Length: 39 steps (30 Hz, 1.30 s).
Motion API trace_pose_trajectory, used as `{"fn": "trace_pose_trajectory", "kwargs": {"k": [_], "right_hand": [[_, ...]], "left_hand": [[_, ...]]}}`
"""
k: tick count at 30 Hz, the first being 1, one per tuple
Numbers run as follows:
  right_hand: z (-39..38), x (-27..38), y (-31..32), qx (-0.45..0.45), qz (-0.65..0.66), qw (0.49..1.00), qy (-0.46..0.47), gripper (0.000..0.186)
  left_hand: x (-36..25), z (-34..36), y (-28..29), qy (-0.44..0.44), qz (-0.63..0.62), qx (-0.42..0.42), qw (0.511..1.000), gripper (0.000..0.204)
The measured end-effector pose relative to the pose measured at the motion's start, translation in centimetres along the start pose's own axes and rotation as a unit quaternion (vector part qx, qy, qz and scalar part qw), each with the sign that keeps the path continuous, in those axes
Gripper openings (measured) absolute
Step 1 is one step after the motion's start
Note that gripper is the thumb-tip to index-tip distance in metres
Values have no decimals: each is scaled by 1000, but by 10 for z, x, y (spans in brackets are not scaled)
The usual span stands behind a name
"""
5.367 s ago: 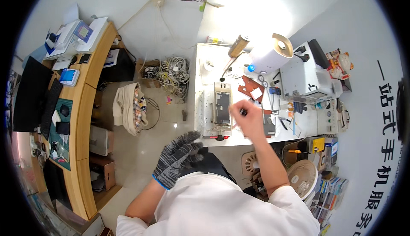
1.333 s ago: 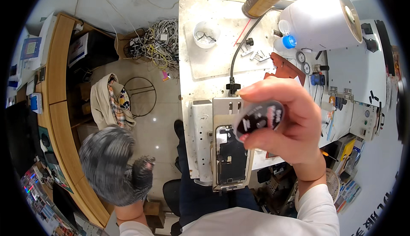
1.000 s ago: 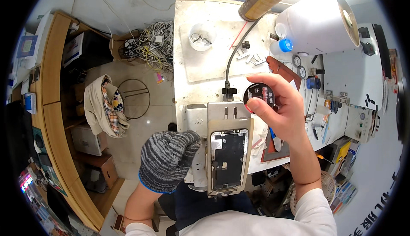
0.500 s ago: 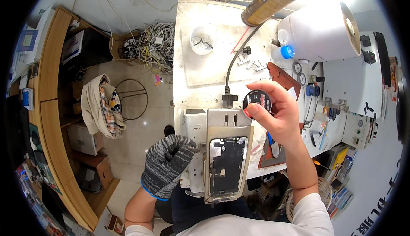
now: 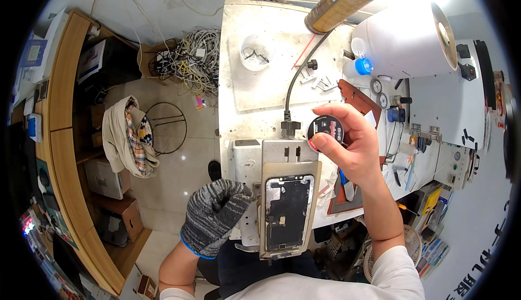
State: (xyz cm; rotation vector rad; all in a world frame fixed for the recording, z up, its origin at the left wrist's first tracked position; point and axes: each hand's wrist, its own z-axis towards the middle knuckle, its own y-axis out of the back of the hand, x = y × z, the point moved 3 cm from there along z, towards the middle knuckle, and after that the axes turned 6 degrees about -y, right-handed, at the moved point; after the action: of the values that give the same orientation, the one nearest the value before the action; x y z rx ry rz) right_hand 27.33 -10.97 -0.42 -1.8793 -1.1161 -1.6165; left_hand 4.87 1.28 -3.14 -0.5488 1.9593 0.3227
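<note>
My right hand [image 5: 351, 147], bare, grips a small round spool [image 5: 326, 131] with a black printed face, thumb over it and fingers round its edge. It is above the upper right corner of a metal plate fixture [image 5: 282, 153]. A phone screen panel [image 5: 288, 211], dark with a silvery frame, lies on the fixture. Left of the fixture, my left hand [image 5: 213, 216] wears a grey knitted glove with a blue cuff edge. Its fingers are curled shut; whatever they may hold is hidden. I cannot make out any wire between the hands.
A black cable [image 5: 293, 83] with a knob runs from the fixture's far end. Beyond stand a white cup [image 5: 256, 53], a spray can [image 5: 337, 4] and a blue-capped bottle [image 5: 361, 67]. Small tools lie on the right, beside a brown mat [image 5: 361, 100]. Tangled cables [image 5: 192, 61] sit on the floor left.
My gloved left hand has shifted slightly down and right, its fingers still curled. My right hand keeps its hold on the spool, nearly in the same spot. The panel has stayed on the fixture.
</note>
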Motion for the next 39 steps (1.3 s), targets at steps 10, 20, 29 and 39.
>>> {"fn": "trace_pose_trajectory", "kwargs": {"k": [10, 20, 29, 39], "right_hand": [[-2, -2, 6, 2, -17, 1000, -5, 33], [-2, -2, 5, -2, -39, 999, 34, 32], [-5, 0, 4, -14, -83, 994, 74, 33], [-2, 9, 2, -22, -152, 974, 166, 36]], "left_hand": [[-22, -2, -8, -265, 338, 68, 900, 7], [-20, -25, -11, -348, 383, 76, 852, 13], [-21, -25, -13, -349, 422, 145, 824, 20], [-15, -34, -11, -348, 403, 138, 835, 30]]}}
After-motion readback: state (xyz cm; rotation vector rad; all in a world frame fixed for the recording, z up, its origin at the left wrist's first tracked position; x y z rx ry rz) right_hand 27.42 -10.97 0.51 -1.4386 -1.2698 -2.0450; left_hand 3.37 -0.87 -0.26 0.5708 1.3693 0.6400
